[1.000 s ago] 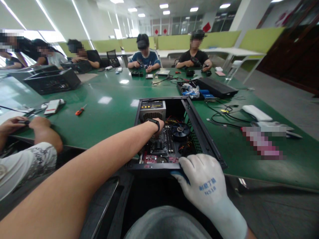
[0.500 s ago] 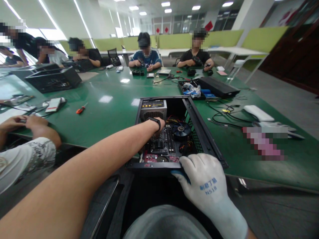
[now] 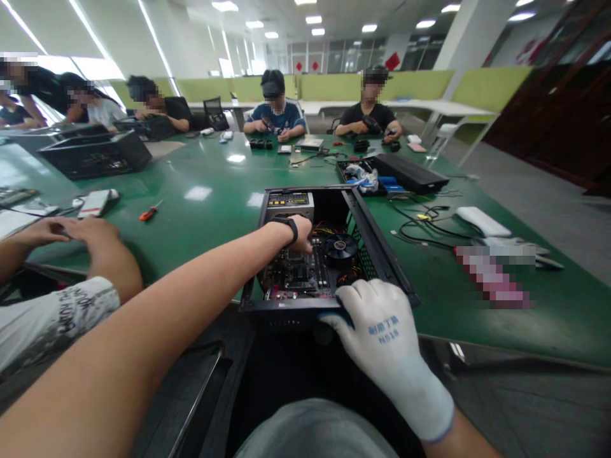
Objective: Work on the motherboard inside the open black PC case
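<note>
An open computer case [image 3: 382, 254] lies on its side at the near edge of the green table, with part of it over the edge. Inside show a motherboard [image 3: 298, 270], a black cooling fan [image 3: 340, 247] and a silver power supply [image 3: 305, 205]. My left hand [image 3: 300, 233], bare and with a black band at the wrist, is inside the case beside the power supply, above the motherboard. Its fingers point down and are mostly hidden. My right hand [image 3: 382, 324], in a white glove, grips the case's near edge, thumb below and fingers over the top.
Left of the case lies an orange screwdriver [image 3: 151, 212]; a co-worker's hands [image 3: 71, 232] are close by. Cables [image 3: 415, 219], a white box [image 3: 483, 221] and gloves [image 3: 510, 248] lie to the right. Behind stands a black tray [image 3: 347, 172]. Several people sit across the table.
My left hand has risen slightly out of the case, showing more of the hand. My right hand keeps its grip on the edge. The co-worker's forearm at left has shifted right.
</note>
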Demonstrator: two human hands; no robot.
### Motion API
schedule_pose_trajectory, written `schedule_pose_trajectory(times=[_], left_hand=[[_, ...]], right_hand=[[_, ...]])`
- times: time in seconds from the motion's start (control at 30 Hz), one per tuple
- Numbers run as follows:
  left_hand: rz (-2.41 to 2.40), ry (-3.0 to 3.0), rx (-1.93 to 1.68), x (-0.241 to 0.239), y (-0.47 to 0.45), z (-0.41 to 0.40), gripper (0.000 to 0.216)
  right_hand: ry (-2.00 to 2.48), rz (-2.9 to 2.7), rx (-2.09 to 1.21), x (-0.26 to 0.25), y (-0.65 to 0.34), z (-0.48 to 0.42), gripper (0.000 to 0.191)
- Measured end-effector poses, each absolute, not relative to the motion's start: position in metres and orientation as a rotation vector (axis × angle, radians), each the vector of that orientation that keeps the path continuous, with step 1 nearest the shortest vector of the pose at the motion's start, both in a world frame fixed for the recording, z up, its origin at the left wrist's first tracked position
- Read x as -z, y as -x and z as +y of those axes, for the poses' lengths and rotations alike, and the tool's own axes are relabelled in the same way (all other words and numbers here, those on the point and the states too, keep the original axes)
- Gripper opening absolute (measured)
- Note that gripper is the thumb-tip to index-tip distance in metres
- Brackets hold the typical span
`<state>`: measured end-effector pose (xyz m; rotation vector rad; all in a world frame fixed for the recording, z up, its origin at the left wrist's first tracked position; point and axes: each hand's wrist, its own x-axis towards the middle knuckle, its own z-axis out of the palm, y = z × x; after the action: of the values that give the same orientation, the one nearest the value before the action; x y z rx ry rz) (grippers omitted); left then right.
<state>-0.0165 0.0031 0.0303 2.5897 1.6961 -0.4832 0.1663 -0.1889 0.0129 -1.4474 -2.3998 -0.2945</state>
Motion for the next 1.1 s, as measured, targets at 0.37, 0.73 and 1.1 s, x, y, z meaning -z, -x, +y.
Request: schedule_pose_trajectory(times=[0.37, 0.73, 1.1], left_hand=[[2.164, -2.465, -0.299, -0.086, 0.051, 0.034, 0.036], [2.19, -2.367, -0.458, -0.079, 0.08, 0.024, 0.033], [2.022, -2.501, -0.127, -0.079, 0.052, 0.014, 0.034]], right_hand=[[1.561, -2.397, 0.351, -0.024, -0.132, -0.011, 0.046], [1.638, -2.387, 0.342, -0.03, -0.11, 0.057, 0.046], [1.511, -2.389, 0.371, -0.013, -0.135, -0.068, 0.036]])
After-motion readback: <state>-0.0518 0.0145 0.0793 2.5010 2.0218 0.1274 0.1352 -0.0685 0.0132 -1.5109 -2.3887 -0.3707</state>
